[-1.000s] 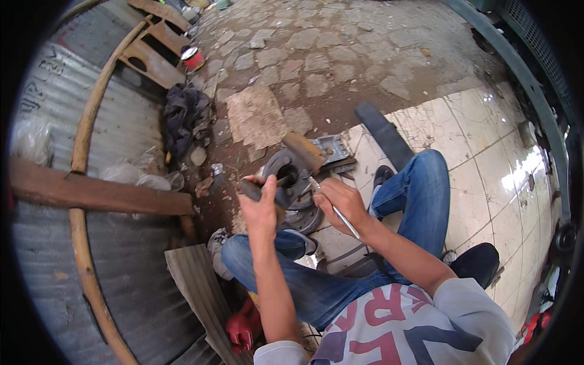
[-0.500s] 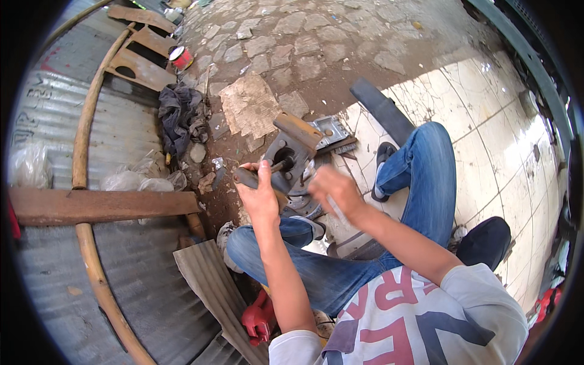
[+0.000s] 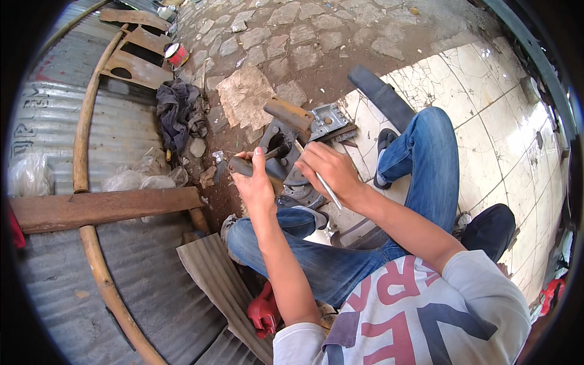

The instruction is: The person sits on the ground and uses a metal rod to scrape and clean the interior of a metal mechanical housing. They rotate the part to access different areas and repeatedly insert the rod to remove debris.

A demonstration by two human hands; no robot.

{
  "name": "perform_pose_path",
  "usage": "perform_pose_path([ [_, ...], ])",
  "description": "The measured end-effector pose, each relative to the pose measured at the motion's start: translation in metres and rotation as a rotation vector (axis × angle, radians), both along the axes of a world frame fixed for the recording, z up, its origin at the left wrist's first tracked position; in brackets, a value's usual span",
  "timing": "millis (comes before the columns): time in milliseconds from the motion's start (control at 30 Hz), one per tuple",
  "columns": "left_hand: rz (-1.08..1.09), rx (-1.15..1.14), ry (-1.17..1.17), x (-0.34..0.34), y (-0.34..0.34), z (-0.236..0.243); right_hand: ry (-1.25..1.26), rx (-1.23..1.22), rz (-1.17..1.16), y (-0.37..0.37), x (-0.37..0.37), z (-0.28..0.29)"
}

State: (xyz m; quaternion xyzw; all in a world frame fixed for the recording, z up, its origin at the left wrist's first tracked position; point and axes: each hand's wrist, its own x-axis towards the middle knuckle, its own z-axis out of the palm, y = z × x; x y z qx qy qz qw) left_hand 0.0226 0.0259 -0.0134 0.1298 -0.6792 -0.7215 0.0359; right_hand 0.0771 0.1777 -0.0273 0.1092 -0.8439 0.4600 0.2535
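We are guessing that the work is in the middle, with both hands busy. The right hand [image 3: 327,169] is pinching a thin silver stick [image 3: 329,193], and its far end is pointing near the hole in the big metal block [image 3: 292,175]. The left hand [image 3: 257,185] is curling around a dark lump [image 3: 239,165]. The block is sitting in front of the bent legs [image 3: 420,164]. We are not seeing how much is left. We are spotting big red and dark letters on the shirt [image 3: 413,301], and dark marks on the tin wall [image 3: 52,161].
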Motion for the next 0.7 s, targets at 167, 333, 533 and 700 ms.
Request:
perform_pose_path([
  [167, -0.003, -0.046, -0.002, 0.0, -0.005, -0.007, -0.022, 0.05, -0.029, -0.003, 0.0, 0.0],
  [333, 0.038, 0.042, -0.004, 0.004, -0.01, -0.005, 0.006, 0.111, 0.01, 0.012, 0.014, -0.008],
  [533, 0.075, -0.036, -0.057, -0.006, -0.021, 0.0, -0.041, 0.043, 0.011, -0.006, 0.006, -0.001],
  [700, 0.079, 0.033, -0.051, -0.001, -0.019, 0.003, 0.027, 0.02, 0.072, -0.006, -0.002, 0.001],
])
